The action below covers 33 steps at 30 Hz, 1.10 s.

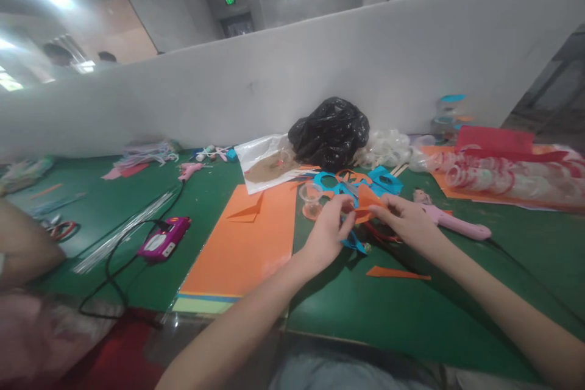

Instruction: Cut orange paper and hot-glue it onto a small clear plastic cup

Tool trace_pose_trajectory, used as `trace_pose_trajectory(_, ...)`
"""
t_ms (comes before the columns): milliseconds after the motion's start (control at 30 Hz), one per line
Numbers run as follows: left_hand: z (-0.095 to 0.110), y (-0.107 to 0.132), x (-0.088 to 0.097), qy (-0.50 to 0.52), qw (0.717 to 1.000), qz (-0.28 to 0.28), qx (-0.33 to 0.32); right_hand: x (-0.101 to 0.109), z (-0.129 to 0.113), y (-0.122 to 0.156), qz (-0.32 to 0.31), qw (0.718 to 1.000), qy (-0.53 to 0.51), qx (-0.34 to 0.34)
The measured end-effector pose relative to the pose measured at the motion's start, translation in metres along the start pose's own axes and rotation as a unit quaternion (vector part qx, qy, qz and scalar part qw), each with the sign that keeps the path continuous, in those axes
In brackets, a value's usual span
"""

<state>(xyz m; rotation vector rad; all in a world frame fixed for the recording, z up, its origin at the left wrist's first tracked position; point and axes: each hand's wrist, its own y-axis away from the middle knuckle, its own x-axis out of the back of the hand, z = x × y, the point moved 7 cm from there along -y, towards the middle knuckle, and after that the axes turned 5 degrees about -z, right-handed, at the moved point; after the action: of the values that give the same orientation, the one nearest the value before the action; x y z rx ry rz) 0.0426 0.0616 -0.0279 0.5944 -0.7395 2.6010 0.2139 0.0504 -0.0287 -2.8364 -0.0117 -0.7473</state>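
I have left hand (333, 222) and right hand (397, 214) pinched shut on orange paper (367, 196) above green table (329, 301); pale partition (219, 91) at twelve o'clock, lit sign (230, 0) at eleven.

At four o'clock, the right hand (402, 217) partly hides orange paper (367, 196); another person's arm (27, 241) is cropped near nine; eleven's green sign (230, 0) is unreadable.

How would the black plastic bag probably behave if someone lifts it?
The black plastic bag would probably sag and change shape, since it is loosely crumpled. Its glossy surface may be slippery. Its weight is hard to judge, as any contents are hidden.
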Motion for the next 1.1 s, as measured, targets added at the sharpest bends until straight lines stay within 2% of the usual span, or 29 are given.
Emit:
trace_pose_trajectory(100,-0.004,-0.002,0.002,0.062,0.997,0.013,0.051,-0.003,-0.004,0.002,-0.034,0.999,-0.015,0.005)
trace_pose_trajectory(200,-0.003,-0.003,0.007,0.115,0.99,0.044,0.073,-0.004,-0.007,0.005,-0.057,0.998,-0.025,-0.009)
trace_pose_trajectory(333,-0.004,-0.003,0.011,0.198,0.971,0.085,0.106,-0.001,-0.006,0.003,-0.065,0.997,-0.026,-0.027)
trace_pose_trajectory(467,-0.006,-0.001,0.016,0.227,0.958,0.1,0.142,-0.004,-0.004,-0.002,-0.077,0.996,-0.031,-0.009)
trace_pose_trajectory(667,-0.002,0.0,0.016,0.244,0.954,0.073,0.155,-0.009,0.001,-0.002,-0.078,0.996,-0.044,-0.021)
trace_pose_trajectory(900,-0.002,0.001,-0.003,0.278,0.945,-0.012,0.169,-0.007,0.004,0.002,-0.076,0.989,-0.096,-0.082)
trace_pose_trajectory(1033,-0.001,0.001,-0.001,0.292,0.943,0.011,0.159,-0.011,0.0,0.005,-0.103,0.983,-0.115,-0.098)
trace_pose_trajectory(1100,-0.003,0.002,0.001,0.292,0.939,0.024,0.18,-0.014,-0.002,0.006,-0.125,0.98,-0.12,-0.094)
